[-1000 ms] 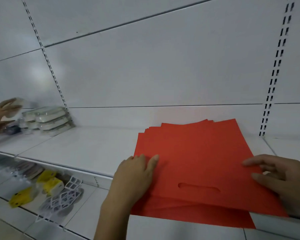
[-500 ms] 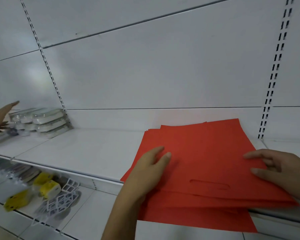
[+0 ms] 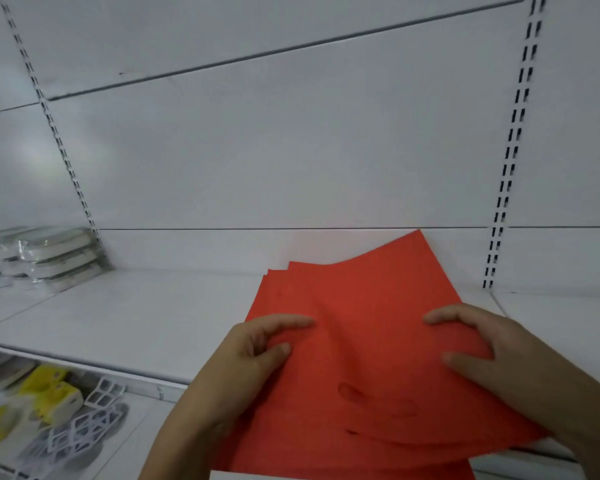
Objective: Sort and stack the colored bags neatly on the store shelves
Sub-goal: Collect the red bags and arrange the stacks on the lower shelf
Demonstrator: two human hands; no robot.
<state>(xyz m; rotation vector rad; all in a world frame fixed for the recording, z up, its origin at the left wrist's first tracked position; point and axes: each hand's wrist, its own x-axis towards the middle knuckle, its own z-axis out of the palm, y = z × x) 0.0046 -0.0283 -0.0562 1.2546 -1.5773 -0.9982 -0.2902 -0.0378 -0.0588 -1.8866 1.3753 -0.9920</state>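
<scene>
A fanned stack of flat red bags (image 3: 371, 306) with cut-out handles lies on the white shelf (image 3: 136, 317), its near end hanging over the front edge. The far right corner of the stack is raised against the back wall. My left hand (image 3: 257, 351) grips the stack's left edge, thumb on top and fingers curled round it. My right hand (image 3: 492, 348) holds the right side, fingers and thumb spread over the top sheet. The middle of the top bag bows slightly between my hands.
Clear-wrapped flat packs (image 3: 42, 251) are piled at the shelf's far left against a slotted upright. Another slotted upright (image 3: 510, 161) runs up the wall on the right. The lower shelf holds yellow items (image 3: 52, 393) and white lattice pieces (image 3: 84, 434).
Both my hands moved inward onto the red bags and took hold. The stack's far corner rose toward the wall. Another person's hand at the far left has left the view.
</scene>
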